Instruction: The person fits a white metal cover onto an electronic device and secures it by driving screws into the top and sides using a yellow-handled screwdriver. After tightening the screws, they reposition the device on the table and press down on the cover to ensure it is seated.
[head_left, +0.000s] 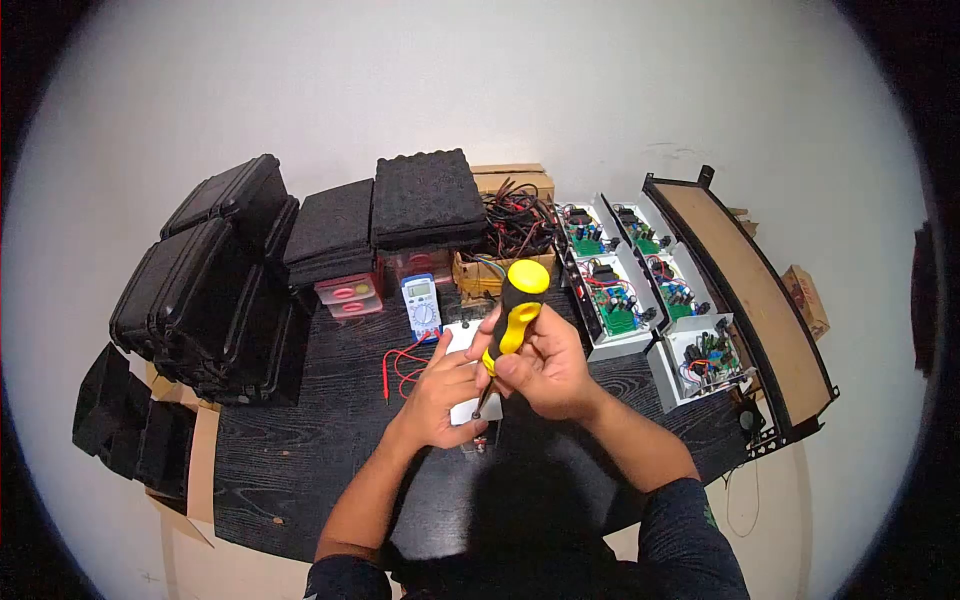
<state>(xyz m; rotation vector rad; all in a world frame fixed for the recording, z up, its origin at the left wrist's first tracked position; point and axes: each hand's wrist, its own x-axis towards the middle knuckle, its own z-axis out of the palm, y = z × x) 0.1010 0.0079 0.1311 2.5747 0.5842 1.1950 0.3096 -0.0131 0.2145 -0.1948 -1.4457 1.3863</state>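
My right hand (550,370) is closed around a yellow and black screwdriver (522,300), its handle tilted up toward the camera. The metal shaft points down to a small dark screw or hole near the lower edge of a white case (463,412). Closed on that case is my left hand (442,395), its fingers lying across the face and beside the shaft. Both hands cover much of the case. Just behind it lies a blue and white multimeter (421,308), with red test leads (386,375) curling on the table to the left.
Black hard cases (185,290) are stacked at the left. Foam sheets (428,200) rest on clear drawers (350,293). A cardboard box (475,277) holds tangled cables (520,222). Several open white housings with green circuit boards (617,300) stand right, beside a black-framed panel (745,290).
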